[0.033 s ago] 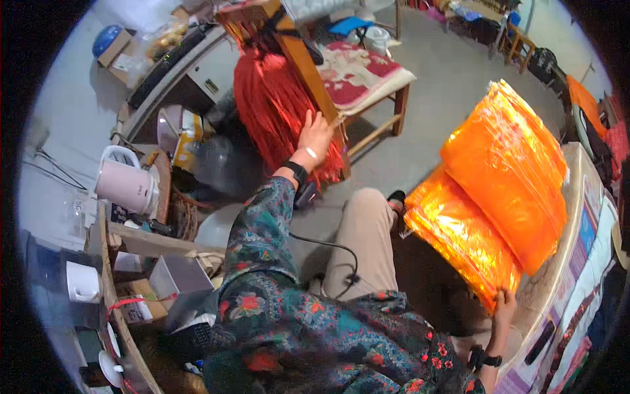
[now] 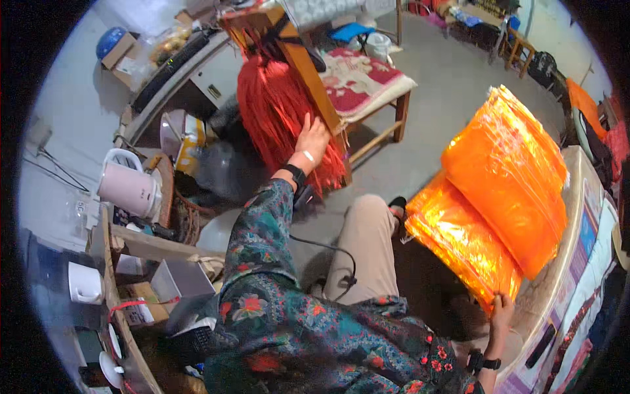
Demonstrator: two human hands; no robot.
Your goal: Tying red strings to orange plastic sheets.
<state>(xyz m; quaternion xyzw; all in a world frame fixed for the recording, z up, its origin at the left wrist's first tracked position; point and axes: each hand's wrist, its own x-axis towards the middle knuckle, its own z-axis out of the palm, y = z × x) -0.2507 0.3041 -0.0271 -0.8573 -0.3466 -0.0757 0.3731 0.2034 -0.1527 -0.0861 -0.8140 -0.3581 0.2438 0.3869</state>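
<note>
Left hand flat, fingers spread, pressing red fringe bundle beside slanted wooden beam. Right hand curled around lower corner of orange foil sheets.

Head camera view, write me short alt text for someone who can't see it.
Seen from above, a seated person in a floral top rests the left hand on a bundle of red fringe hanging from a wooden frame, while the right hand grips a stack of shiny orange sheets.
</note>
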